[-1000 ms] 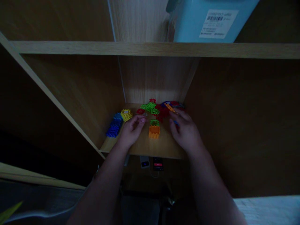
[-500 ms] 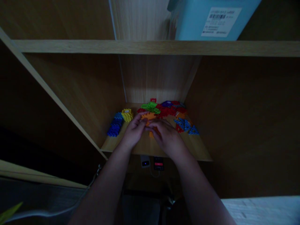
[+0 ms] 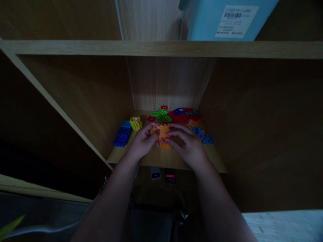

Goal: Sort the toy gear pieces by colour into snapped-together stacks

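Piece (image 3: 164,130), orange and notch-edged, sits between the hands in front of the orange stack's (image 3: 165,145) upper part; contact unclear. Left hand (image 3: 141,143) pinches its left edge, thumb on the face; right hand (image 3: 193,144) curls fingers at the right edge, firmness of grip cannot be told. Good practice, judged: hold by opposite edges, match notches before pressing, press evenly. Count: one orange stack, one yellow stack (image 3: 136,123), one blue stack (image 3: 122,136), one green heap (image 3: 161,115), one blue bin (image 3: 202,23) above; pieces per stack too dim to count.
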Motion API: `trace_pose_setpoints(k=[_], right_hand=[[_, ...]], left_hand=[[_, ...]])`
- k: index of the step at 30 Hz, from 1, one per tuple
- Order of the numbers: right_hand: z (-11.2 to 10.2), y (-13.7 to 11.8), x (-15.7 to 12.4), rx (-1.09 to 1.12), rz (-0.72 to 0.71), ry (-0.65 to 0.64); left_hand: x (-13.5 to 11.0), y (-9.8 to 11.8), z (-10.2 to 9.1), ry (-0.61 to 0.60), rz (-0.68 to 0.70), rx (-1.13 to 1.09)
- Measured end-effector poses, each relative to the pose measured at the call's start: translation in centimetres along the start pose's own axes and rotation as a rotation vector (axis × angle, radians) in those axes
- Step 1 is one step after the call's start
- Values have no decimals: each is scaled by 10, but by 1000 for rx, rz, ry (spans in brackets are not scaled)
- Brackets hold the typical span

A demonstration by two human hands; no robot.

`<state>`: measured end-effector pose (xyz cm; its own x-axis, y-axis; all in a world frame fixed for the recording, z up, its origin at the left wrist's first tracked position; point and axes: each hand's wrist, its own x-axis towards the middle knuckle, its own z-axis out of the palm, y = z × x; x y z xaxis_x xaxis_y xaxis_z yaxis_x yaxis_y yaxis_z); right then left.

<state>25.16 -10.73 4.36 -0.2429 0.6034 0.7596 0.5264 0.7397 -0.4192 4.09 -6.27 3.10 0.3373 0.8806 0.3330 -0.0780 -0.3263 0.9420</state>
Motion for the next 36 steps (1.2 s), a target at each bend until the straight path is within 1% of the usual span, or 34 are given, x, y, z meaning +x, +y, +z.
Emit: trace_pose_setpoints(k=[3,5,7,11,14,18,22,24,27,30,33,36], right_hand=[[-3,3,-1,20,39,20],[-4,5,-2,36,77,45],[-5,7,-3,53,119,75],[-4,14,-7,88,172,123],[-1,22,-11,76,209,121],[5,35,-17,61,233,97],[11,44,-22,94,252,74],[13,46,-24,109,268,58],[13,47,-26,119,290,23],[12,47,-27,127,306,-17],[13,48,-28,151,318,-41],[15,51,-29,174,323,-54]], left_hand=[[0,1,1,1,4,11],[1,1,1,27,15,28],[2,-2,0,82,42,74],[3,-11,-6,230,107,195],[2,-21,-12,285,101,217],[3,-34,-16,304,75,251],[6,-37,-18,325,80,273],[7,-34,-18,286,70,321],[5,-29,-19,165,20,366],[2,-29,-20,31,-63,265],[2,-31,-21,-92,-90,174],[3,-32,-23,-122,-80,218]])
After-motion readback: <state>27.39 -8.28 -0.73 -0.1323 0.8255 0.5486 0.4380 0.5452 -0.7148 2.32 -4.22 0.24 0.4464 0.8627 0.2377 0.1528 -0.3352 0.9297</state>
